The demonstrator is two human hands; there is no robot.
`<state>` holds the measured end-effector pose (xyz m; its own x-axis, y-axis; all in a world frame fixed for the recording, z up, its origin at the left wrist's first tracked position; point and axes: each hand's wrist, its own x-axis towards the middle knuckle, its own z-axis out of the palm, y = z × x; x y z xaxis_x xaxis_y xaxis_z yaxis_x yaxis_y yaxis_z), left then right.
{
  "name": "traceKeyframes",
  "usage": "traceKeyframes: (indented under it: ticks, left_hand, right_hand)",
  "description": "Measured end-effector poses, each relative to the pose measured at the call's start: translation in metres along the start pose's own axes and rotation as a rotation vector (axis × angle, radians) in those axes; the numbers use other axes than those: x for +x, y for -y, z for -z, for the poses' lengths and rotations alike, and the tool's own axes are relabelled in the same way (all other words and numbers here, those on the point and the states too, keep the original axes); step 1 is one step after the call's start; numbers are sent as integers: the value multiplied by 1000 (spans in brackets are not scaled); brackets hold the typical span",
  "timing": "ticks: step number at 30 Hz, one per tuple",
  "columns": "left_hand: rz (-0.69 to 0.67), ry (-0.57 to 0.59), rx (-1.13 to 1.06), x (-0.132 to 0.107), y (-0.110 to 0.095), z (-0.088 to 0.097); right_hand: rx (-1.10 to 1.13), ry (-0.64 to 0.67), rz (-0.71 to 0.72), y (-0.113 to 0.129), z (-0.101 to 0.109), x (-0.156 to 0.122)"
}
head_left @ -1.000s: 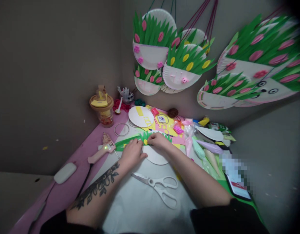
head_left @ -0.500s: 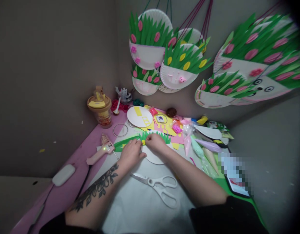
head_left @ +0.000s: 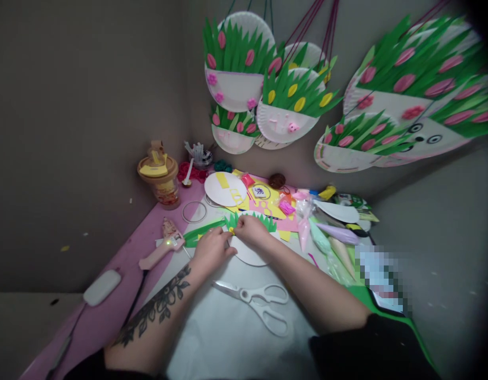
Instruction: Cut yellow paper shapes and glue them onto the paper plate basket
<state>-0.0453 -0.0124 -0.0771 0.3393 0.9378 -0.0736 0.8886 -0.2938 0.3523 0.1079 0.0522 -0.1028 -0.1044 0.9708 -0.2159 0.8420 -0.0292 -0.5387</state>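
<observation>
A white paper plate [head_left: 250,253] lies on the white work surface, with a fringe of green paper grass [head_left: 268,224] along its far side. My left hand [head_left: 213,247] holds the plate's left edge, thumb over its near part and fingertips by a small yellow paper piece [head_left: 231,230]. Closed in a pinch, my right hand [head_left: 251,232] is over the grass at that yellow piece; its fingertips are partly hidden. White-handled scissors [head_left: 250,298] lie slightly apart on the near side of the plate.
A pink glue gun [head_left: 162,249] with a cord stands left. Behind lie a white disc [head_left: 225,189] and yellow paper scraps [head_left: 263,203]. Piping bags [head_left: 321,240] and a phone [head_left: 382,285] are on the right. Decorated plate baskets [head_left: 240,87] hang above the back. A lidded cup [head_left: 159,179] is back left.
The camera view has shifted slightly. Both hands stay at the plate, and the right fingertips still pinch at the yellow piece.
</observation>
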Motion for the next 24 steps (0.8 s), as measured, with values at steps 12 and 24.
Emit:
traceKeyframes:
  ticks: [12, 24]
  left_hand:
    - [-6, -9, 33, -1, 0, -1]
    - [-20, -11, 32, -1, 0, -2]
  right_hand:
    - [72, 4, 55, -4, 4, -4]
    - [-46, -38, 18, 0, -5, -3]
